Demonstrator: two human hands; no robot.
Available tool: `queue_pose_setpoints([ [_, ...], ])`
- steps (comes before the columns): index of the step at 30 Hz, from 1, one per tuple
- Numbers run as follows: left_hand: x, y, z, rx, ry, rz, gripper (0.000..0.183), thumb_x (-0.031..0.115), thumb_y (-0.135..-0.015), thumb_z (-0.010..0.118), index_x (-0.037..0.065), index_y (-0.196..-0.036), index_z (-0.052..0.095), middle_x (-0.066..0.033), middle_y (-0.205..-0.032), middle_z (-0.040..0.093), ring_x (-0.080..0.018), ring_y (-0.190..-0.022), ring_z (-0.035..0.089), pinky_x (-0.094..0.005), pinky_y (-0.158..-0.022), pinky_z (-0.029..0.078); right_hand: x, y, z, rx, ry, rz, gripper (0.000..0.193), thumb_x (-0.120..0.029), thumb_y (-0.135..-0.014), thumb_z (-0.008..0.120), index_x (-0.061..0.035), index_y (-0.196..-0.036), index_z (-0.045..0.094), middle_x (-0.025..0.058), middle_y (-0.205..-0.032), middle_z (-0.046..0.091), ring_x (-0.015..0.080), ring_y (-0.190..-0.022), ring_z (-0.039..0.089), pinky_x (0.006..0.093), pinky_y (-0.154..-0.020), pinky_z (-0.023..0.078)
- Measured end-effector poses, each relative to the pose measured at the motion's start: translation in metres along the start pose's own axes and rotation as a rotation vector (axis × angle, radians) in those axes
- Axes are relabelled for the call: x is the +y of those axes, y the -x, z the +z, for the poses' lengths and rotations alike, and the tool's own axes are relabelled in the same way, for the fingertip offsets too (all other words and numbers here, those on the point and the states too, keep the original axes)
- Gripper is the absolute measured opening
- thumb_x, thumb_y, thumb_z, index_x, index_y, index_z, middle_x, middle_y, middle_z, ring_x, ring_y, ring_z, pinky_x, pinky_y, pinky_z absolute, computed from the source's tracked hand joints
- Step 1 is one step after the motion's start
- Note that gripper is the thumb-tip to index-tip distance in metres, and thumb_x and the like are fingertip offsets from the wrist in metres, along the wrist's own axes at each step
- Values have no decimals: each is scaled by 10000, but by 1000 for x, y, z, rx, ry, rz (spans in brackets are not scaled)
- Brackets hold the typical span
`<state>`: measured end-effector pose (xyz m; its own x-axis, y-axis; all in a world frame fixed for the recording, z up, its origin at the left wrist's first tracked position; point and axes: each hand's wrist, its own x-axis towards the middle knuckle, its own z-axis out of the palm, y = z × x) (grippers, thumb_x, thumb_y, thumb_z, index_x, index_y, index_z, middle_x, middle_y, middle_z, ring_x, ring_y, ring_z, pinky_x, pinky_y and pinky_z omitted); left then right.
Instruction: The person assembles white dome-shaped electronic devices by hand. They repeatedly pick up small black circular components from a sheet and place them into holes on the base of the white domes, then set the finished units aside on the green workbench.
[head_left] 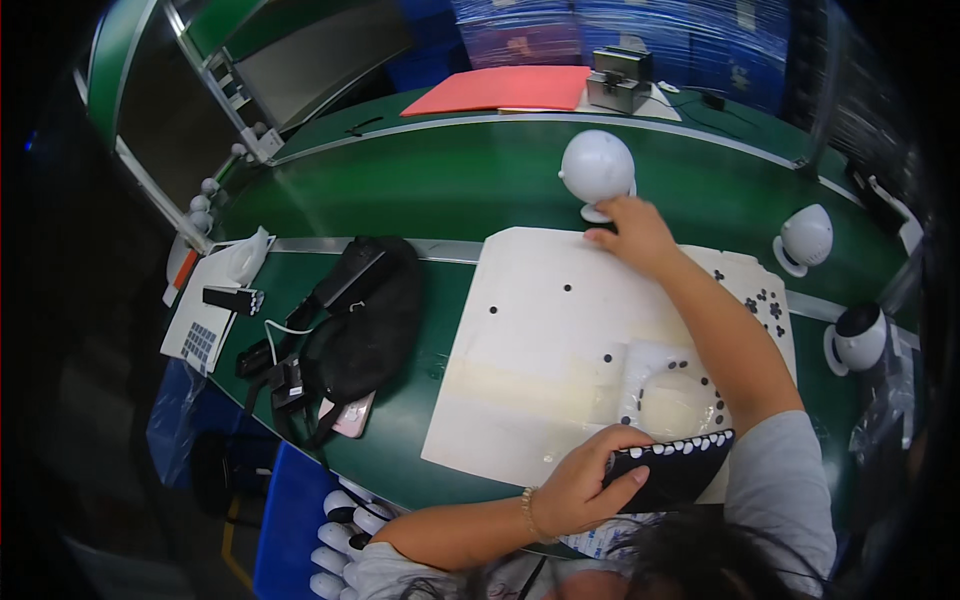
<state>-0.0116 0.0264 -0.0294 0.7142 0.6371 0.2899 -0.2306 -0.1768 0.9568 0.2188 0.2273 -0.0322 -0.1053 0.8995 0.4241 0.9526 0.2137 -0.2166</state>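
Blue lettering, too small to read, covered a pale packet at the near edge of the green worktop. The right arm stretched from the near right corner toward the far edge, its hand curled, fingers and thumb at the round foot of a glossy white ball-shaped device beside that far edge; whether they pinched it could not be told. The left arm bent in from the near edge, its hand pinching a flat black piece lined with white dots. A smooth cream sheet lay below, scattered with small black discs. Toward the worktop's left edge slumped a soft black bag.
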Motion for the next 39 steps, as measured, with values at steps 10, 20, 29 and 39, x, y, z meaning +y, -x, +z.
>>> queue_pose_setpoints([
  [10, -1, 3, 10, 11, -122, 126, 250, 47, -844, 497, -13, -1051, 370, -164, -1001, 514, -181, -884, 510, -288, -784, 411, 17, 96, -119, 323, -730, 505, 172, -223, -828, 555, -56, -825, 596, 32, -720, 561, 124, -605, 536, 249, -552, 423],
  [20, 6, 5, 21, 91, -300, 217, 244, 33, -786, 578, -43, -989, 466, -189, -908, 590, -259, -755, 600, -304, -672, 469, -57, 204, -158, -27, -1276, 731, 123, -169, -854, 529, -47, -869, 536, -3, -723, 554, 51, -636, 504, 183, -565, 403],
  [29, 11, 2, 29, 60, -364, 231, 214, 34, -765, 589, -21, -961, 524, -164, -837, 605, -262, -693, 607, -295, -617, 474, -105, 220, -167, 200, -403, -281, 220, -163, -673, 688, -83, -859, 601, 58, -1012, 547, 230, -962, 494, 346, -766, 384],
  [39, 15, 3, 25, 29, -431, 157, 239, 11, -723, 588, 9, -959, 553, -147, -842, 605, -269, -627, 594, -308, -557, 468, -112, 234, -156, 244, -452, -480, 249, -133, -669, 669, -93, -910, 619, 26, -1012, 575, 200, -982, 511, 308, -714, 371],
])
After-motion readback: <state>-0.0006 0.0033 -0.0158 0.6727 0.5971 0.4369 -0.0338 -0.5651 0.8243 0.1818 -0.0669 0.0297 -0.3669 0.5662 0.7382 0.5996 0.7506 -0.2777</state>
